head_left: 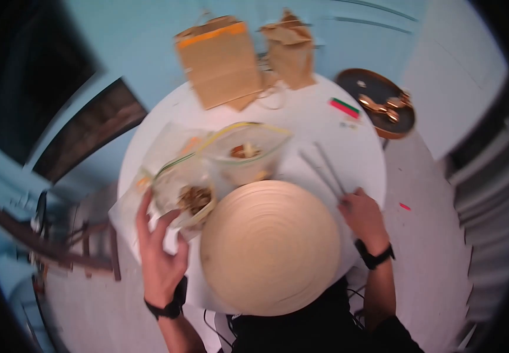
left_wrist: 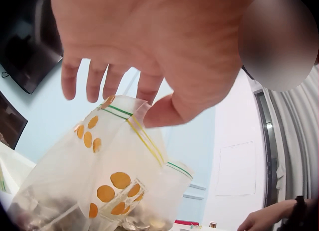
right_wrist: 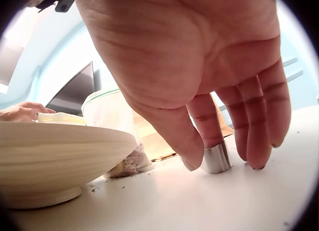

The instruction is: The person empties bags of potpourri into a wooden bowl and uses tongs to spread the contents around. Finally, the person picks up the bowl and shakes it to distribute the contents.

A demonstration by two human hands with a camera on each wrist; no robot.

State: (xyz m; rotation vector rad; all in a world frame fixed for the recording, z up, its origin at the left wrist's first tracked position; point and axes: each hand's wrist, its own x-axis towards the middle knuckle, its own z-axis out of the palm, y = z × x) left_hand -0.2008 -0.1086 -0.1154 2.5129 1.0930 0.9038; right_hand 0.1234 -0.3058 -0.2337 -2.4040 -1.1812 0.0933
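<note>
My left hand [head_left: 163, 259] has its fingers spread at the near-left side of an upright zip bag [head_left: 163, 191] holding dried brown pieces [head_left: 194, 200]. In the left wrist view the thumb overlaps the zip top, beside orange dots on the bag [left_wrist: 119, 180]. My right hand [head_left: 363, 215] is at the near end of metal tongs [head_left: 325, 167] lying on the table. In the right wrist view thumb and forefinger close around the tongs' end [right_wrist: 218, 158], other fingertips down at the tabletop. Between the hands stands a wide pale wooden bowl [head_left: 272, 247].
A second zip bag [head_left: 248, 159] stands open behind the bowl. Two brown paper bags [head_left: 222, 65] are at the back of the round white table [head_left: 307, 112]. A red and green strip [head_left: 344, 108] lies at the right. Beyond, a round tray [head_left: 372, 88] holds copper-coloured objects.
</note>
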